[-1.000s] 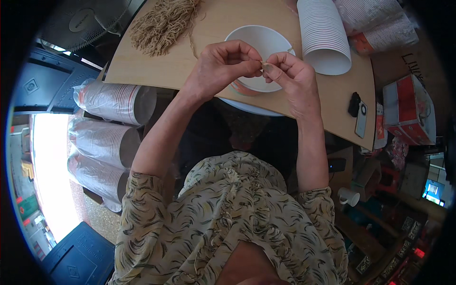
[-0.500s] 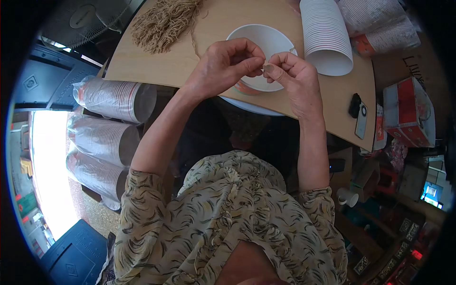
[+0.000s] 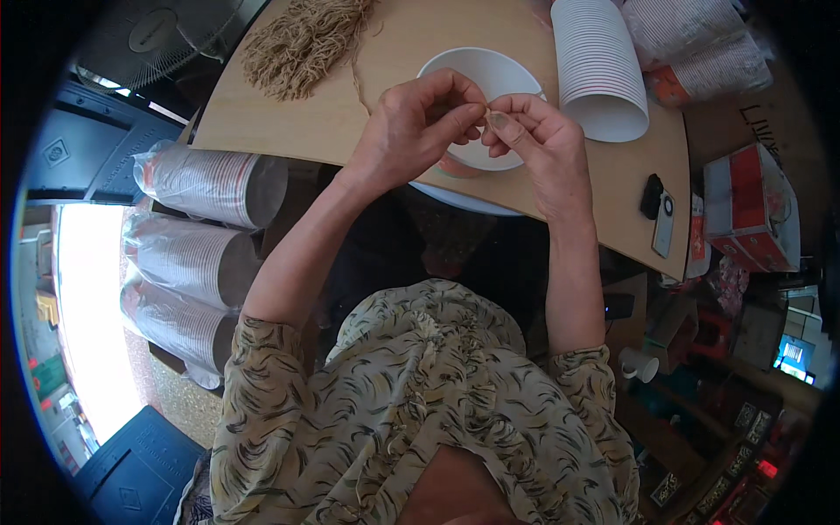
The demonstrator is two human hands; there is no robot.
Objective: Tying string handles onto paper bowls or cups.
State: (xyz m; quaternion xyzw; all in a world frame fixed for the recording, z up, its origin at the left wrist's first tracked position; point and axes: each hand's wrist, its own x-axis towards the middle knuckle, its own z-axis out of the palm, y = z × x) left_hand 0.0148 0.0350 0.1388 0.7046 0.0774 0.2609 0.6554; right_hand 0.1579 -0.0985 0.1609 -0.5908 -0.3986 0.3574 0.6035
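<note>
Your left hand (image 3: pixel 411 131) and right hand (image 3: pixel 547 144), each grip pinched narrow, hold a tiny tan scrap (image 3: pixel 488 112), probably light and soft, best taken by its edges.

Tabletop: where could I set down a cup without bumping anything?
The tabletop looks bare between the right hand, the white stack and the phone, and in front of the stringy tan bundle, left of the left hand. It's crowded mid-table, with the white bowl and both hands, and far right, by the wrapped stacks.
</note>
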